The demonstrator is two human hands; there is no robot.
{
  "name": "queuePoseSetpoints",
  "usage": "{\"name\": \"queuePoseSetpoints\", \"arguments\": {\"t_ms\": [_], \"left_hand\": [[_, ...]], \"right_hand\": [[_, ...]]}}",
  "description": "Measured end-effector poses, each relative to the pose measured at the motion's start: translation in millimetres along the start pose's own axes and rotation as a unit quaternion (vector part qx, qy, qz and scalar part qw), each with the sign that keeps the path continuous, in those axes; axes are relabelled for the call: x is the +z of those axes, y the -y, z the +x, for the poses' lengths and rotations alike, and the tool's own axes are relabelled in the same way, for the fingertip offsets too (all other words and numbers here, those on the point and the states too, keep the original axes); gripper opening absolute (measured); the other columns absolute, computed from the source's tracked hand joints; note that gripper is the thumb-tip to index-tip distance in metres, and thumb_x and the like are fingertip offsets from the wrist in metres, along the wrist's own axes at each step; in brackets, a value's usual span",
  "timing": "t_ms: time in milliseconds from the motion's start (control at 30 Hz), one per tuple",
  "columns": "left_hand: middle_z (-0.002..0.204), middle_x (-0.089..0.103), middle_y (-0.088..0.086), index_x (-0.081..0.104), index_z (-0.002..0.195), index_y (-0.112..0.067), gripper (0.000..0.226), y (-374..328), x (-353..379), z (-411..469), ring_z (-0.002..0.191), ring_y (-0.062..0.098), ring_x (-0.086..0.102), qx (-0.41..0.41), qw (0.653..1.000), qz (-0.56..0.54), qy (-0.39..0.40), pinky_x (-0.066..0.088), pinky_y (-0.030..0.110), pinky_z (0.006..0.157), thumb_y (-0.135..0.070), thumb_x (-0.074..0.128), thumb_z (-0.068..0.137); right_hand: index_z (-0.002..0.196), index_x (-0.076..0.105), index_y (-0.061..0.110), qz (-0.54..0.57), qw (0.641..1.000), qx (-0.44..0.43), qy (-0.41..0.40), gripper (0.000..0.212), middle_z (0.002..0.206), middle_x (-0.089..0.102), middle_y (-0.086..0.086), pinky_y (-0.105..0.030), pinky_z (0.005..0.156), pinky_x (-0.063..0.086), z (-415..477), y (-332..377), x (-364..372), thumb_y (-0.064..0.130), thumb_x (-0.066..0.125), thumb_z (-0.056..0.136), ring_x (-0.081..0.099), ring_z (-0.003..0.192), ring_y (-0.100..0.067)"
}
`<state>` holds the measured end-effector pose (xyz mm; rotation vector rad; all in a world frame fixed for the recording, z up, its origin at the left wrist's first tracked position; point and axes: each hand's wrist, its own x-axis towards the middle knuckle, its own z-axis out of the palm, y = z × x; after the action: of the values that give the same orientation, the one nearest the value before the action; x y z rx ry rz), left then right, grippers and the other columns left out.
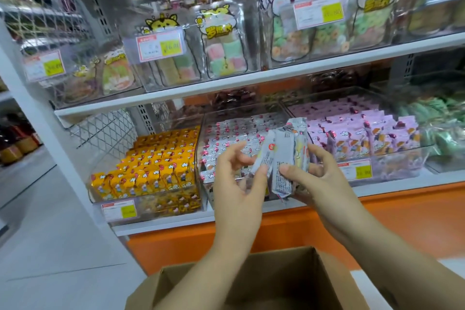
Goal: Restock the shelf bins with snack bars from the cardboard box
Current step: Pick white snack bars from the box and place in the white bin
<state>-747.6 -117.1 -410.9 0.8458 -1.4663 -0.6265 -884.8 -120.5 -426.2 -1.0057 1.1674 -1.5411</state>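
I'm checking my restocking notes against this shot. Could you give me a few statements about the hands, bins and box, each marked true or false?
1. The right hand holds a bundle of grey foil-wrapped snack bars. True.
2. The leftmost clear plastic bin holds pink packets. False: it holds yellow packets.
3. The brown cardboard box is taped closed. False: it stands open.
4. The bundle is in front of the middle clear plastic bin of silver-white packets. True.
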Motion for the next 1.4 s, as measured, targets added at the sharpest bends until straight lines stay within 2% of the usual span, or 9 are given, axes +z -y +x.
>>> {"name": "queuePoseSetpoints", "arguments": {"t_ms": [167,233,300,433,533,733,1033,1233,1400], "left_hand": [[0.104,0.045,-0.045,0.037,0.128,-0.042,0.065,-0.8,-0.9,6.7,0.101,-0.013,0.052,-0.1,0.993,-0.051,0.033,0.051,0.015,0.079,0.0,0.063,0.086],[0.118,0.046,-0.032,0.037,0.133,-0.039,0.065,3.3,-7.5,13.7,0.104,-0.013,0.05,-0.149,0.984,-0.063,0.073,0.05,0.016,0.086,-0.002,0.064,0.086],[0.122,0.05,-0.021,0.041,0.128,-0.037,0.06,7.4,-14.9,19.3,0.106,-0.01,0.049,-0.162,0.98,-0.062,0.097,0.047,0.007,0.081,-0.003,0.066,0.085],[0.117,0.054,-0.022,0.045,0.119,-0.039,0.056,15.2,-32.1,31.2,0.109,-0.008,0.052,-0.139,0.989,-0.022,0.055,0.047,0.011,0.086,-0.001,0.067,0.084],[0.125,0.056,-0.013,0.047,0.121,-0.035,0.055,26.5,-49.8,44.4,0.118,0.001,0.052,-0.125,0.992,0.012,-0.007,0.045,0.023,0.097,0.002,0.065,0.084],[0.107,0.052,-0.032,0.05,0.111,-0.037,0.047,37.0,-75.6,65.4,0.099,-0.012,0.055,-0.123,0.991,0.019,-0.047,0.046,0.004,0.068,0.001,0.063,0.087],[0.099,0.053,-0.027,0.049,0.103,-0.034,0.042,41.6,-80.8,84.1,0.08,-0.027,0.054,-0.153,0.985,-0.057,-0.054,0.042,-0.001,0.063,0.004,0.061,0.087],[0.125,0.054,-0.01,0.045,0.122,-0.032,0.051,50.3,-83.3,88.0,0.113,-0.001,0.054,-0.19,0.98,-0.043,-0.042,0.047,0.014,0.088,-0.004,0.066,0.086],[0.122,0.053,-0.013,0.046,0.122,-0.034,0.048,51.8,-81.5,86.6,0.105,-0.002,0.056,-0.197,0.978,-0.044,-0.055,0.051,0.013,0.078,-0.007,0.065,0.087]], "right_hand": [[0.134,0.036,0.033,-0.032,0.999,-0.019,0.012,0.078,0.11,0.065,0.0,-0.026,0.065,0.055,-2.8,0.8,1.9,0.021,0.079,0.07,0.069,0.087,-0.014],[0.133,0.037,0.037,-0.088,0.995,-0.047,0.016,0.078,0.111,0.058,0.012,-0.021,0.065,0.055,-1.3,4.6,2.9,0.023,0.08,0.07,0.064,0.091,-0.002],[0.134,0.037,0.039,-0.149,0.986,-0.071,0.016,0.077,0.112,0.053,0.02,-0.02,0.074,0.055,3.2,10.7,6.3,0.025,0.08,0.072,0.057,0.095,0.008],[0.14,0.033,0.039,-0.268,0.955,-0.126,0.017,0.086,0.132,0.051,0.011,-0.033,0.096,0.046,21.1,20.2,19.7,0.037,0.08,0.068,0.053,0.116,-0.009],[0.144,0.029,0.035,-0.376,0.914,-0.15,0.022,0.091,0.133,0.048,0.007,-0.029,0.09,0.044,37.3,26.3,35.9,0.039,0.077,0.067,0.05,0.115,-0.013],[0.144,0.028,0.034,-0.529,0.836,-0.143,0.025,0.088,0.124,0.051,-0.003,-0.033,0.087,0.042,74.8,26.1,76.0,0.047,0.07,0.068,0.051,0.112,-0.022],[0.137,0.04,0.029,-0.64,0.756,-0.138,-0.003,0.062,0.135,0.04,-0.009,-0.042,0.101,0.033,128.4,18.8,98.5,0.046,0.063,0.083,0.05,0.115,-0.033],[0.112,0.06,0.032,-0.706,0.692,-0.137,0.063,0.032,0.12,0.056,0.005,-0.041,0.106,0.025,132.5,9.9,91.6,0.048,0.063,0.085,0.056,0.108,-0.018],[0.12,0.056,0.03,-0.747,0.647,-0.132,0.078,0.036,0.113,0.064,0.005,-0.045,0.111,0.016,133.0,6.7,87.9,0.042,0.061,0.086,0.058,0.108,-0.018]]}}
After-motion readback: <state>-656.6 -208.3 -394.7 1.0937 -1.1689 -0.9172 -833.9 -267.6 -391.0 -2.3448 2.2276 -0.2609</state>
